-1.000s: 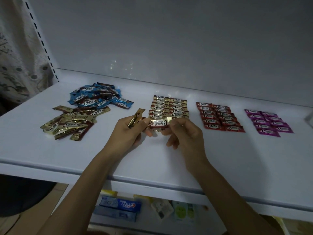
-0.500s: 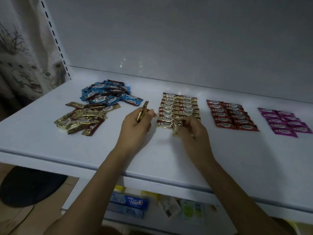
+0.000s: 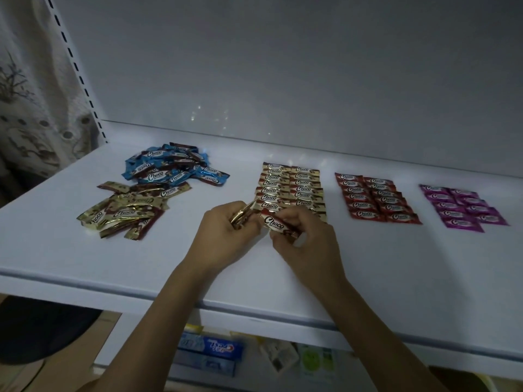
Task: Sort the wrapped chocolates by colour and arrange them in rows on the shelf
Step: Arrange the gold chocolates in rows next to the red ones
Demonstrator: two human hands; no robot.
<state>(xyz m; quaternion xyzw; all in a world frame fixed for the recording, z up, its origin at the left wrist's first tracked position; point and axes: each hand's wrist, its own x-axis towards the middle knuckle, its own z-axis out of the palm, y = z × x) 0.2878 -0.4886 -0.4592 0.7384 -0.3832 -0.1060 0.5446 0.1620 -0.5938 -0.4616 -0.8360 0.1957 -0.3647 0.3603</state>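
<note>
Head view: a single gold chocolate point(image 3: 275, 223) lies between the two hands, just in front of the near end of the gold rows point(image 3: 291, 185), lifted off the shelf point(image 3: 113, 264). The right hand point(image 3: 310, 246) pinches its right end between thumb and curled fingers. The left hand point(image 3: 226, 236) is curled round a small bundle of gold chocolates point(image 3: 242, 215), which sticks up from its fist toward the gold rows; its thumb seems to touch the single chocolate's left end, though the dim light leaves that unsure.

The wrapper is shiny gold with a brown band and a white "Choco" label facing up.

Half a second ago the hands were apart, the right one low at the near end of the gold rows; now they meet in front of them. Left of the gold rows lie a gold heap point(image 3: 124, 212) and a blue heap point(image 3: 172, 171); right of them, red rows point(image 3: 373, 198), then purple rows point(image 3: 462, 206).
</note>
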